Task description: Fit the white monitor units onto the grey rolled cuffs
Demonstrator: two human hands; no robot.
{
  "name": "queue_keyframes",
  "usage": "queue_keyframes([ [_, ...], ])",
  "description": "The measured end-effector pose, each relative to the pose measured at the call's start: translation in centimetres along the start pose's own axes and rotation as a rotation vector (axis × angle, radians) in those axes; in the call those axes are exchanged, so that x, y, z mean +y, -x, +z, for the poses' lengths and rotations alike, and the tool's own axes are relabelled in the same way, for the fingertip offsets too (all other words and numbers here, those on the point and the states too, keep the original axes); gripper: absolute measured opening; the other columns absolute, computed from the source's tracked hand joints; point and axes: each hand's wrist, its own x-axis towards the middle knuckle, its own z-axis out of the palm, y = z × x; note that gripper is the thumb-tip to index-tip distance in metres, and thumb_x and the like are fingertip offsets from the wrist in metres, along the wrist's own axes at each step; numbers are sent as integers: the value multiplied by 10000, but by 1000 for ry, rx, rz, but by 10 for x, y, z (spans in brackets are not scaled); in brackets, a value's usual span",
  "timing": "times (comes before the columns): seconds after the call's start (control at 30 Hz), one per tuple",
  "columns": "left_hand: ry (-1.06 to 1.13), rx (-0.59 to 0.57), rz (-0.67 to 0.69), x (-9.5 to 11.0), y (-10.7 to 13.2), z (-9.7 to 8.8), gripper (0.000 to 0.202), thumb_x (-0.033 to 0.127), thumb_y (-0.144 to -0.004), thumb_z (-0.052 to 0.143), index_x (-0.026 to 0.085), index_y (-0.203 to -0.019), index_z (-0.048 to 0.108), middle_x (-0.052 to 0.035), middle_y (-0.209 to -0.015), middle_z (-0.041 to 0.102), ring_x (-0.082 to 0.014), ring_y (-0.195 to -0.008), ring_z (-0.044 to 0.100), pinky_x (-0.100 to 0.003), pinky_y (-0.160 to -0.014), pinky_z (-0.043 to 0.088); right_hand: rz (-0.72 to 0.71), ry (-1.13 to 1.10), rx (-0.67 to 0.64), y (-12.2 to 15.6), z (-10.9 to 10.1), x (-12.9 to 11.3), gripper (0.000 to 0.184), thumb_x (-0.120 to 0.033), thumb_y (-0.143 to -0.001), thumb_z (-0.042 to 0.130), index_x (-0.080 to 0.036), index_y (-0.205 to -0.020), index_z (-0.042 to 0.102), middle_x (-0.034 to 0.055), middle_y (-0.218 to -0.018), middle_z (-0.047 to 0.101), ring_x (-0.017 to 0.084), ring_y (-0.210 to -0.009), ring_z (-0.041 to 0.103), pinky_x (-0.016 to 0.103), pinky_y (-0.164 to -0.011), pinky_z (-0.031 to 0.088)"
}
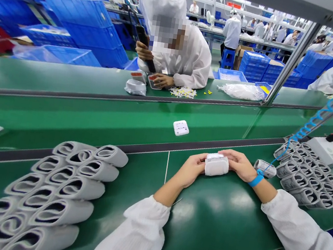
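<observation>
Both my hands meet at the middle of the green workbench (221, 217), holding a white rolled cuff (216, 166) with a small white unit on top. My left hand (191, 169) grips its left end, and my right hand (237, 164) grips its right end. A blue wrist strap (256, 180) circles my right wrist. Just beyond my right fingers lies a grey cuff with a white unit (264, 169). A white square device (181, 128) sits farther forward on the bench.
Several grey rolled cuffs (56, 192) are stacked at the left, and more (306, 175) lie at the right beside a white desktop machine (331, 152) with a blue coiled cord (313, 124). Across the bench, a co-worker in white (189, 57) handles small parts among blue crates (78, 24).
</observation>
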Motion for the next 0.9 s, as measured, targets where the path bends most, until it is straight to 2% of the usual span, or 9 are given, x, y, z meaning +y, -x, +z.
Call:
queue_keyframes([
  [0.13,-127,-24,-5,2,1,-3,457,361,-790,912,175,-1203,857,-100,-1108,864,-269,-957,792,-358,-895,596,56,21,-122,-1,-3,-3,608,-371,-834,947,-203,-1376,731,105,-1229,837,245,-1069,803,361,-941,636],
  [0.23,-196,-72,2,4,2,-5,439,365,-802,899,181,-1199,857,-106,-1135,862,-297,-1001,799,-399,-938,603,63,81,-175,1,-1,-7,630,-336,-822,949,-186,-1387,715,105,-1218,840,254,-1091,803,392,-1001,617],
  [0.33,-189,-117,-1,6,4,-5,434,341,-785,907,185,-1187,856,-110,-1151,860,-315,-1037,808,-447,-1007,604,63,111,-157,4,4,-10,589,-328,-839,923,-191,-1369,707,88,-1170,844,259,-1067,808,404,-994,615],
  [0.47,-165,-118,24,5,4,-4,438,334,-775,915,171,-1176,851,-129,-1130,860,-342,-1089,811,-489,-1057,602,60,120,-130,5,9,-10,546,-292,-824,904,-204,-1326,710,83,-1175,839,270,-1070,805,399,-964,616],
  [0.63,-215,-114,51,2,5,-4,431,295,-795,877,159,-1203,840,-140,-1140,853,-338,-1069,816,-488,-1045,611,65,75,-137,5,11,-10,560,-259,-809,888,-202,-1331,692,89,-1179,836,271,-1066,800,389,-942,612],
  [0.73,-251,-113,61,4,6,-3,430,323,-822,865,155,-1217,833,-146,-1151,847,-349,-1097,809,-490,-1033,619,75,84,-144,5,11,-10,560,-237,-804,875,-197,-1330,690,80,-1134,841,271,-1042,802,388,-930,614],
  [0.9,-432,-153,90,17,5,-9,427,333,-898,799,166,-1290,807,-156,-1271,814,-322,-1145,787,-481,-1090,594,52,66,-143,0,10,-5,583,-262,-803,878,-183,-1353,699,101,-1188,841,282,-1065,806,414,-969,613],
])
